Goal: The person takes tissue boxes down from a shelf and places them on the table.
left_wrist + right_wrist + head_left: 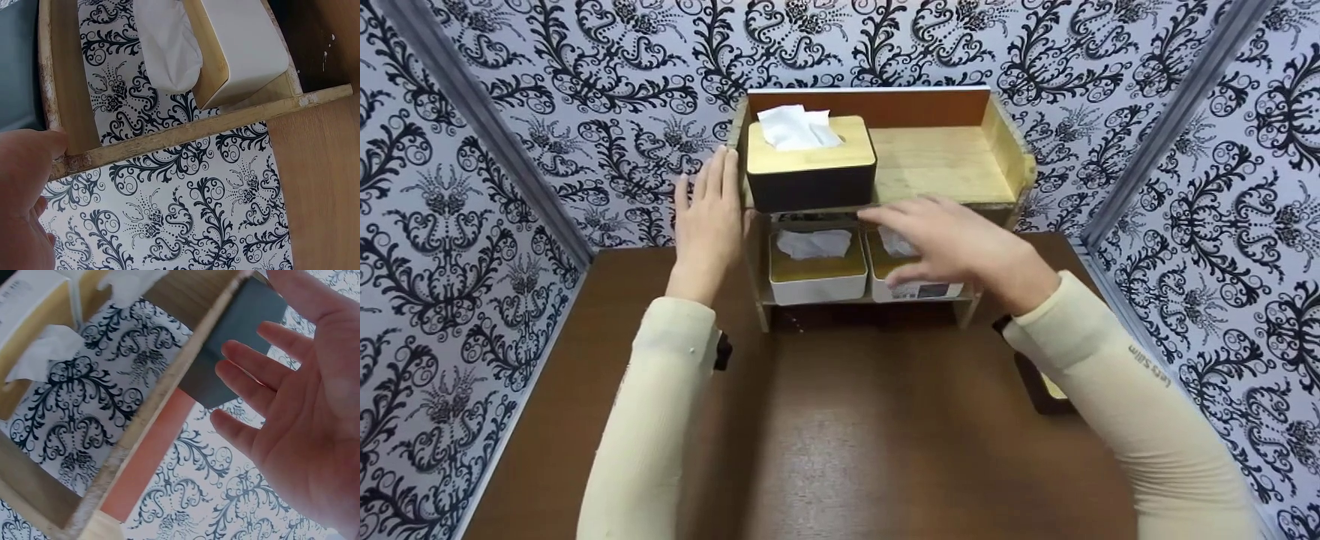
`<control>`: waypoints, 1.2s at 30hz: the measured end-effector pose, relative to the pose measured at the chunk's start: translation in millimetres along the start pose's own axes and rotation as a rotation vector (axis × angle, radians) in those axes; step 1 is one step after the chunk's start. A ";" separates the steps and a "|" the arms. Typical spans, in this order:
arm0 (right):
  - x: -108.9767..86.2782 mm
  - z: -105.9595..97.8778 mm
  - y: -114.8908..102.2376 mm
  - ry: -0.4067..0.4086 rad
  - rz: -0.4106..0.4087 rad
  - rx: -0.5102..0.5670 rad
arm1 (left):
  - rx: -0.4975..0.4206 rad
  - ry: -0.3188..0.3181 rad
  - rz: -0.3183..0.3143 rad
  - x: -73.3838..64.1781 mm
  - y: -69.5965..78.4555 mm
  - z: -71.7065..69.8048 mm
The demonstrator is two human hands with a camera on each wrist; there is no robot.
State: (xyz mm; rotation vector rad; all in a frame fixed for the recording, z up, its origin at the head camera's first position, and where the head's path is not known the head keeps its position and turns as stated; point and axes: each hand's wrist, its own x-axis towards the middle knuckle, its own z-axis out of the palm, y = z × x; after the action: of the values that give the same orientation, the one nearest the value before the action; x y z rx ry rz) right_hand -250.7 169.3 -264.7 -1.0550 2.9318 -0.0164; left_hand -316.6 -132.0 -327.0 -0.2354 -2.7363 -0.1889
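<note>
A black tissue box [810, 189] with a pale wooden lid and a tissue sticking out stands at the left end of the top board of a small wooden shelf [937, 161]. My left hand [709, 229] lies along the shelf's left side, fingers extended; in the left wrist view its thumb [53, 140] touches the shelf's front corner. Off the black box's front right, my right hand [964, 244] hovers with spread fingers, holding nothing. The right wrist view shows its palm [315, 427] apart from the dark box [239, 343].
Two white tissue boxes with wooden lids, a left one [819, 289] and a right one [904, 293], sit side by side on the lower board. A dark wood-topped object [1039, 386] lies on the brown table [870, 435], partly behind my right forearm. Patterned walls surround the table.
</note>
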 end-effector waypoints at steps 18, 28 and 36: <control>52.8 -52.7 28.0 0.029 0.171 0.079 | -0.008 0.019 0.012 1.2 1.3 -0.4; 88.5 -53.6 34.1 -0.018 0.217 0.045 | -0.001 0.029 0.008 1.2 0.2 1.4; 114.5 -53.3 27.2 -0.079 0.203 0.030 | -0.005 0.024 0.002 1.9 0.0 1.7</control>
State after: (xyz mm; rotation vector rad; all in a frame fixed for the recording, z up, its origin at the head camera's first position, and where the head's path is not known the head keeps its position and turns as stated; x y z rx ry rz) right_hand -357.6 117.4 -214.3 -0.7317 2.9413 -0.0141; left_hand -318.9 -131.4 -327.8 -0.2357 -2.7121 -0.1975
